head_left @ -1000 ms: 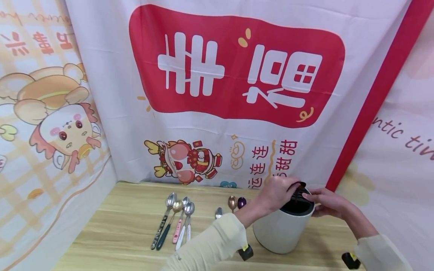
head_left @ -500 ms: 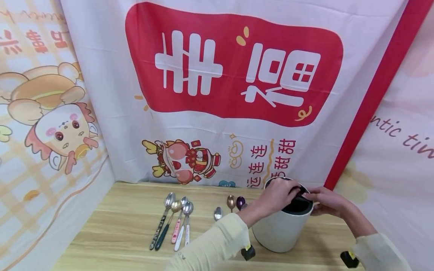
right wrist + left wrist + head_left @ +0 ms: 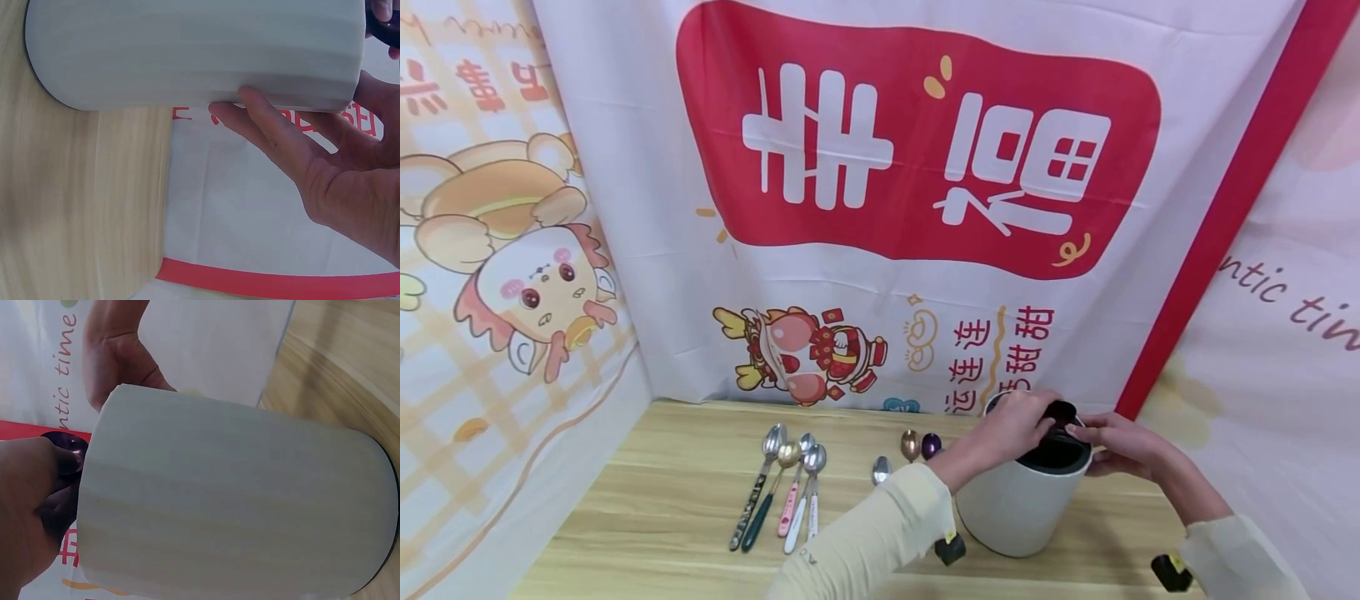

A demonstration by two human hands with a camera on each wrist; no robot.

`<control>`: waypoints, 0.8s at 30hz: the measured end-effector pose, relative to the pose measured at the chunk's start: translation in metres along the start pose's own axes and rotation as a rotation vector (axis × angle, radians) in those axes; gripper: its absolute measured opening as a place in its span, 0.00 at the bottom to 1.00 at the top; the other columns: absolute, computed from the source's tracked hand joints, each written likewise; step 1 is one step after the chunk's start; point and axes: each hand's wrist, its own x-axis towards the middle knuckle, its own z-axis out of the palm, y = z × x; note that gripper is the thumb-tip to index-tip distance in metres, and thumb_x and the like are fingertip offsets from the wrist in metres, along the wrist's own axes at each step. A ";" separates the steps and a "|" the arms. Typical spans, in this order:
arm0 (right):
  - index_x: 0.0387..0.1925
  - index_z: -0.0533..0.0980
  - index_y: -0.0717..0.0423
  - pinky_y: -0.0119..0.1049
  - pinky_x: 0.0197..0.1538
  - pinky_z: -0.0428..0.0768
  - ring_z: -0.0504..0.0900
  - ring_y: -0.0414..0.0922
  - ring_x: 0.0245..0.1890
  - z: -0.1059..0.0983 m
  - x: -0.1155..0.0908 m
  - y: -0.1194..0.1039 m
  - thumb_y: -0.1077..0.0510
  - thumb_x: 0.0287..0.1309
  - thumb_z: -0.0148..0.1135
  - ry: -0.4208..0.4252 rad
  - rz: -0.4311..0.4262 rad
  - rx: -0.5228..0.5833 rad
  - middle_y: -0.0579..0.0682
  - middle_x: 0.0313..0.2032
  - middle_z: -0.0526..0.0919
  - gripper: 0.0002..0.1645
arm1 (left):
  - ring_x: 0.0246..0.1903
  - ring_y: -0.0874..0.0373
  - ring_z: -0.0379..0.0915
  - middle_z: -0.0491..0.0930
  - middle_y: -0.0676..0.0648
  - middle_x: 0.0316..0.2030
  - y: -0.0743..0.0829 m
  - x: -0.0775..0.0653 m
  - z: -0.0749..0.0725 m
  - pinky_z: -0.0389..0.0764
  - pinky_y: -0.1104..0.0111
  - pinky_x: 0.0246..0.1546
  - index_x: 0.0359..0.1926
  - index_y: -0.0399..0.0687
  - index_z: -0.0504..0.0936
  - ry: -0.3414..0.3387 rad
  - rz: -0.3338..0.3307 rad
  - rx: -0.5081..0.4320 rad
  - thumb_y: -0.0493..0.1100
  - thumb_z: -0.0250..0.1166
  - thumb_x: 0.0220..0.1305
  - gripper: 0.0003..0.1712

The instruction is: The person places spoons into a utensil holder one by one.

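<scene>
A tall white cylindrical container [image 3: 1018, 517] with a black inner rim stands on the table at the right. Over its mouth, my left hand [image 3: 1011, 425] pinches a dark, glossy spoon [image 3: 1060, 410]. The spoon's rounded purple-black bowl shows beside the fingers in the left wrist view, and the rest of it is hidden. My right hand [image 3: 1123, 442] holds the container from its right side, thumb at the rim and fingers along the outer wall. Those fingers [image 3: 275, 125] lie against the white wall in the right wrist view.
Several spoons [image 3: 787, 454] with patterned, green, pink and white handles lie in a group on the wooden table [image 3: 647, 500]. Silver [image 3: 882, 469], copper [image 3: 910, 445] and purple [image 3: 931, 445] spoons lie left of the container, partly behind my left arm. Printed cloth hangs behind.
Dark slots showed in the container's mouth a second ago and are now out of sight. The dark spoon bowl, hidden half a second ago, shows above the rim. The right hand keeps its place.
</scene>
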 end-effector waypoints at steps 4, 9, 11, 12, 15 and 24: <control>0.57 0.74 0.61 0.48 0.48 0.87 0.87 0.46 0.39 -0.001 0.000 0.002 0.51 0.73 0.52 -0.007 -0.001 0.005 0.48 0.40 0.83 0.21 | 0.48 0.66 0.81 0.85 0.53 0.50 -0.001 -0.001 0.000 0.79 0.81 0.47 0.59 0.50 0.77 -0.037 -0.035 -0.011 0.44 0.61 0.71 0.18; 0.55 0.76 0.57 0.47 0.48 0.87 0.86 0.45 0.38 -0.001 0.001 -0.001 0.51 0.74 0.51 -0.008 0.005 0.012 0.47 0.39 0.83 0.18 | 0.46 0.65 0.81 0.86 0.51 0.48 -0.009 -0.008 -0.010 0.78 0.81 0.47 0.60 0.46 0.77 -0.009 -0.035 -0.050 0.43 0.61 0.71 0.18; 0.54 0.77 0.56 0.46 0.48 0.87 0.86 0.45 0.38 0.000 0.001 -0.003 0.51 0.73 0.52 -0.001 0.003 0.014 0.47 0.39 0.83 0.17 | 0.44 0.65 0.82 0.86 0.50 0.46 -0.014 -0.012 -0.017 0.78 0.82 0.45 0.58 0.45 0.78 0.020 -0.033 -0.082 0.41 0.61 0.70 0.17; 0.53 0.77 0.56 0.46 0.48 0.87 0.85 0.45 0.37 0.000 0.002 -0.004 0.51 0.73 0.52 0.002 0.001 0.017 0.47 0.39 0.83 0.17 | 0.44 0.66 0.82 0.86 0.50 0.46 -0.017 -0.015 -0.020 0.78 0.83 0.45 0.57 0.44 0.78 0.032 -0.034 -0.105 0.40 0.61 0.70 0.16; 0.52 0.78 0.55 0.45 0.47 0.87 0.85 0.45 0.37 0.002 0.002 -0.006 0.51 0.73 0.53 -0.005 -0.002 0.024 0.47 0.39 0.83 0.16 | 0.44 0.67 0.81 0.85 0.50 0.46 -0.027 -0.026 -0.029 0.77 0.85 0.45 0.57 0.45 0.78 0.062 -0.054 -0.149 0.39 0.60 0.70 0.16; 0.53 0.78 0.57 0.46 0.47 0.87 0.85 0.46 0.37 0.002 -0.002 -0.002 0.51 0.72 0.54 0.005 0.000 0.009 0.48 0.40 0.84 0.18 | 0.44 0.62 0.82 0.86 0.48 0.46 -0.054 -0.053 -0.041 0.79 0.81 0.45 0.54 0.46 0.79 0.094 -0.163 -0.242 0.38 0.60 0.69 0.13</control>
